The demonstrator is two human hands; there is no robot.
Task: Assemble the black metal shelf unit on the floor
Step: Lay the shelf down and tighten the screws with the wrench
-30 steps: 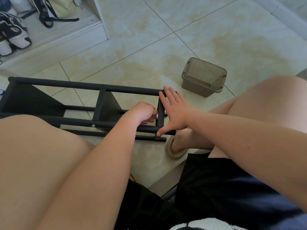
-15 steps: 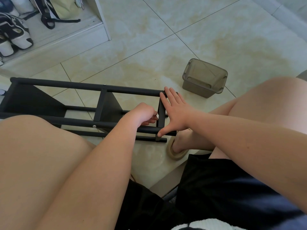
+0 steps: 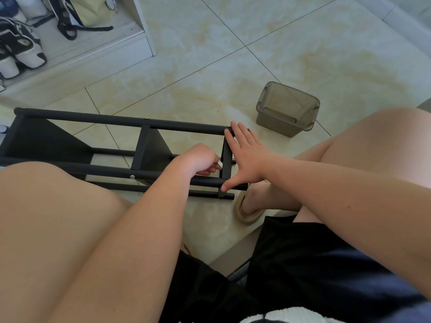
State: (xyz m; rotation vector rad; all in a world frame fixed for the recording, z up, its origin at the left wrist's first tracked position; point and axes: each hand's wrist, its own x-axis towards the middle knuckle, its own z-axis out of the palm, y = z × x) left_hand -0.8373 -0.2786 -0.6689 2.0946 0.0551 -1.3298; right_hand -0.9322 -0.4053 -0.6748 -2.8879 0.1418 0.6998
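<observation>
Box [image 3: 288, 109], contents unclear, near shelf unit [image 3: 116, 120].

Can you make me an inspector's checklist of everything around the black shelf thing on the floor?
Surface: glossy cream tiled floor, dark grout lines.
Job's things: black metal shelf unit lying on its side; screw heads show on its tubes.
Clutter: grey see-through lidded plastic box, standing apart from the shelf unit.
Hands: right hand flat, fingers straight, on the end frame; left hand curled beside it, contents unclear.
Cables: nothing seen.
Surroundings: black-and-white shoes and dark bag straps on a white ledge; beige slipper on a foot.
</observation>
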